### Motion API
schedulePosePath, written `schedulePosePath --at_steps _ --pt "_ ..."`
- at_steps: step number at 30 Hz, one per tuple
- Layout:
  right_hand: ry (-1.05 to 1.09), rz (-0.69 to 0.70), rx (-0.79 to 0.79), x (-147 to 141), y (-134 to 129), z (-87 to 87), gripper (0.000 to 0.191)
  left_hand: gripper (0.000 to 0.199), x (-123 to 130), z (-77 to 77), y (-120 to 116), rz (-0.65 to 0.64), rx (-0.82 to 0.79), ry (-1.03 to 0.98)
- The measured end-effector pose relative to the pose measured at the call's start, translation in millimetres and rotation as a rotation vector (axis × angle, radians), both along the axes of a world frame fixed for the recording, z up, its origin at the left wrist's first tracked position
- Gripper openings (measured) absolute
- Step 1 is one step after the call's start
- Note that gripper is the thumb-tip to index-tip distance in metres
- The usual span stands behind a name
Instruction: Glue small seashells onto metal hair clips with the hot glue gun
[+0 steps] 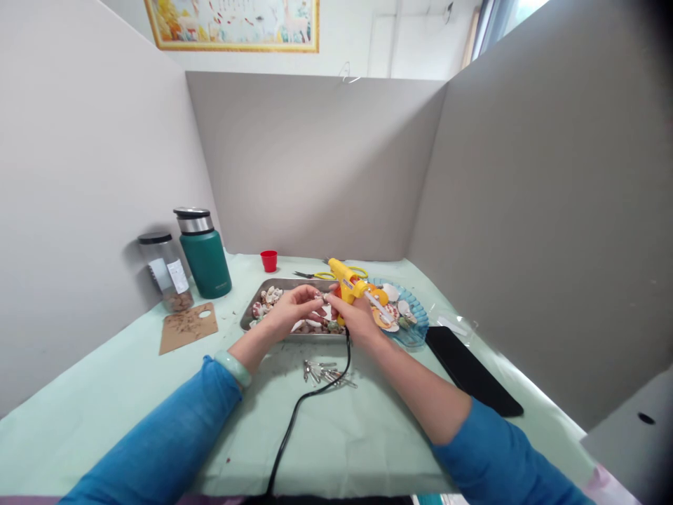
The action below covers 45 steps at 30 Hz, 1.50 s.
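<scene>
Over the metal tray (pixel 246 319), my left hand (pixel 295 308) is closed in a pinch on something small that I cannot make out. My right hand (pixel 357 317) grips a yellow hot glue gun (pixel 344 279), with a clear glue stick (pixel 379 306) jutting from its back. The right fingertips meet the left ones around the small thing. Small seashells (pixel 270 297) lie in the tray below. Just right of my right hand is a blue scalloped plate (pixel 418 331) with shells and orange pieces. A pile of metal hair clips (pixel 322 372) lies in front of the tray.
The black cord (pixel 294 415) runs to the near edge. Behind the tray are yellow-handled scissors (pixel 322 275) and a red cup (pixel 269 261). Left stand a green bottle (pixel 206 263), a jar (pixel 167 273) and cardboard (pixel 184 330). A black flat slab (pixel 473 372) lies right. Grey panels surround the table.
</scene>
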State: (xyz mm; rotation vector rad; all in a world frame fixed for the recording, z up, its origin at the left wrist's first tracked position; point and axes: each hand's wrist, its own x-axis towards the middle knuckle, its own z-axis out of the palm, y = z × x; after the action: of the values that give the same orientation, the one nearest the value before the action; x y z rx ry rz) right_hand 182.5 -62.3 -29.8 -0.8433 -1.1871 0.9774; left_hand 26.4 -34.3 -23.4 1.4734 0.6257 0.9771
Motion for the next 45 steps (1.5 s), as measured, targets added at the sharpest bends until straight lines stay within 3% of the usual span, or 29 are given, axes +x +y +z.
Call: schedulePosePath --at_steps 20,30,45 --pt "-0.007 0.024 0.028 0.9 -2.2 0.9 0.031 0.029 -1.3 1.6 -0.5 0.064 0.022 0.041" --pt "0.016 0.063 0.037 2.1 -1.8 -0.9 0.032 0.029 -1.5 4.2 -2.8 0.023 -0.002 -0.015" --pt "0.041 0.053 0.035 1.0 2.3 -4.4 0.031 0.025 -1.6 -1.5 2.8 0.064 -0.011 -0.009"
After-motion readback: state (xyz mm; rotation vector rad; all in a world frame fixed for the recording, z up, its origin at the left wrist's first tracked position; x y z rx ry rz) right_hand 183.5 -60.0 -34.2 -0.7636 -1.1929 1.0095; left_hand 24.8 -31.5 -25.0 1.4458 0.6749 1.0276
